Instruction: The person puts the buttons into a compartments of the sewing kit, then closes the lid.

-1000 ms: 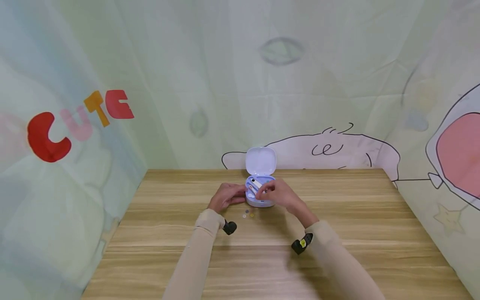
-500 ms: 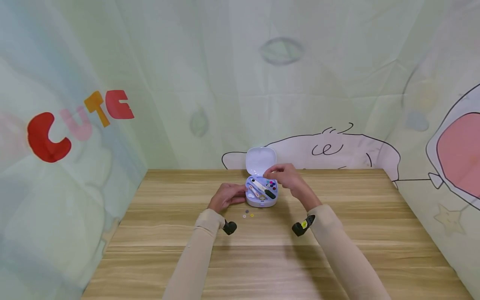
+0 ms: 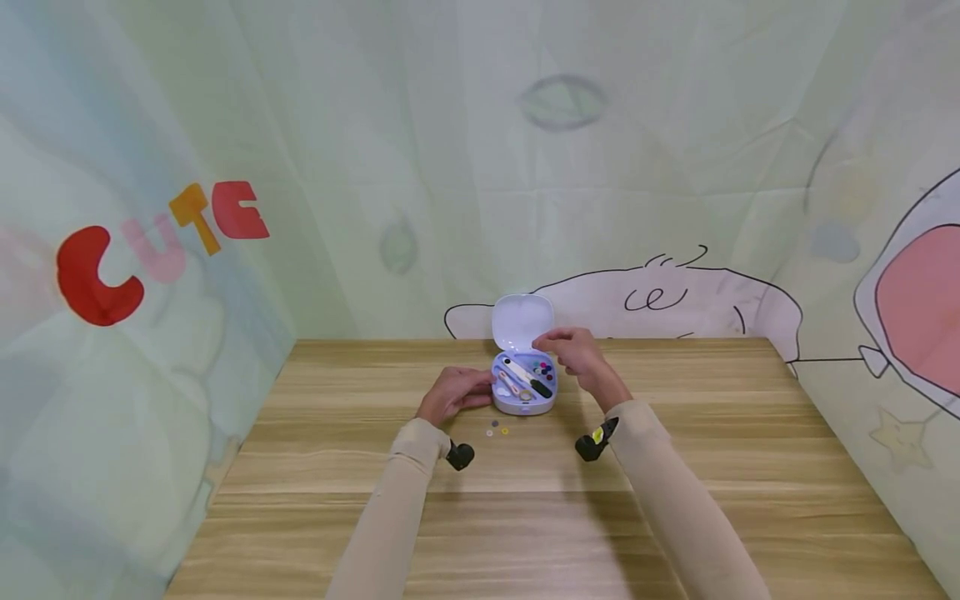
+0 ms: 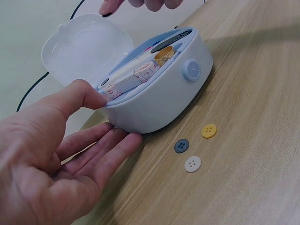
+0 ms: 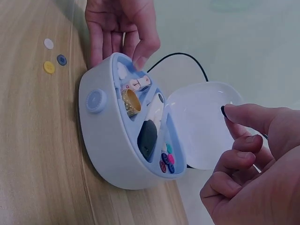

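Observation:
A white and pale-blue sewing box stands with its lid up. My left hand holds the box's left side, thumb on the rim and fingers low against the wall. Above the right rear of the box, my right hand pinches a small black button, seen nearly edge-on, between thumb and forefinger. Inside lie a folded tape measure, a gold thimble, a white tool with a dark handle and, in the right compartment, several coloured buttons.
A yellow button, a grey-blue button and a white button lie on the wooden table in front of the box. A printed curtain hangs behind the table's far edge.
My right hand has lifted from inside the box and moved back to its right rear, uncovering the tool and coloured buttons. My left hand has stayed at the box's side.

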Demonstrator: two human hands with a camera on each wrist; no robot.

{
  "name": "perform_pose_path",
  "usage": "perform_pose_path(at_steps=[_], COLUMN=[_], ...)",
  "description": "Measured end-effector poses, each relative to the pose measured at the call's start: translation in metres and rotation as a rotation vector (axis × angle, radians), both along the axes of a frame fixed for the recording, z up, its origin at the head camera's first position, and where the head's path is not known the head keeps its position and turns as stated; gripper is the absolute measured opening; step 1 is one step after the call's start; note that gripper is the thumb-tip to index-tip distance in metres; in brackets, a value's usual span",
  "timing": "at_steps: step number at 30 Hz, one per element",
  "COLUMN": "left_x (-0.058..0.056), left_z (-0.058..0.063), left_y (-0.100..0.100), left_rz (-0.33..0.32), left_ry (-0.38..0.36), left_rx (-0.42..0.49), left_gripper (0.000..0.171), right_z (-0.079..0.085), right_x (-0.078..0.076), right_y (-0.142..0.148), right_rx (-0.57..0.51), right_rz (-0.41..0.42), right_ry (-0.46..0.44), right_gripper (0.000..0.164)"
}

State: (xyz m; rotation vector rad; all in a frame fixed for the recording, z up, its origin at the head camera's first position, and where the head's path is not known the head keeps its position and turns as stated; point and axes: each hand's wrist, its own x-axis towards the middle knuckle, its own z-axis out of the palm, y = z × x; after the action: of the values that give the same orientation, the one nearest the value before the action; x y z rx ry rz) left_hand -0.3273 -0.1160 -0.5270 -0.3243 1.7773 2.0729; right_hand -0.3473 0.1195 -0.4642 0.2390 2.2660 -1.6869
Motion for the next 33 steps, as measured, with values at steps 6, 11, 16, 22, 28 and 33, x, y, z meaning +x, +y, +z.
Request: perform_pose_path(at_steps=[6, 11, 16, 22, 28, 33], left_x=[-0.001, -0.003, -0.003, -0.002, -0.002, -0.001], left_z=[-0.001, -0.002, -0.002, -0.003, -0.003, -0.003], left_y=[0.0, -0.001, -0.001, -0.001, 0.0, -0.001], left_rz=[-0.003, 0.004, -0.005, 0.001, 0.004, 0.001], left_ry=[-0.001, 0.001, 0.006, 0.003, 0.003, 0.009], left_rx=[-0.001, -0.004, -0.018, -0.015, -0.009, 0.001], left_gripper=[0.025, 0.026, 0.029, 0.029, 0.028, 0.027], right_z=[-0.003, 0.0, 0.002, 0.0, -0.01, -0.017], right_x=[0.0, 0.002, 0.008, 0.02, 0.03, 0.039], right_y=[0.001, 0.002, 0.0, -0.003, -0.004, -0.007], right_rx=[-0.02, -0.019, 0.007, 0.048, 0.065, 0.086], right_rz=[-0.016, 0.015, 0.052, 0.114, 0.153, 0.202], right_ry=[0.006, 0.035, 0.042, 0.059, 0.115, 0.214], right_gripper=[0.038, 0.044, 0.04, 0.042, 0.041, 0.035])
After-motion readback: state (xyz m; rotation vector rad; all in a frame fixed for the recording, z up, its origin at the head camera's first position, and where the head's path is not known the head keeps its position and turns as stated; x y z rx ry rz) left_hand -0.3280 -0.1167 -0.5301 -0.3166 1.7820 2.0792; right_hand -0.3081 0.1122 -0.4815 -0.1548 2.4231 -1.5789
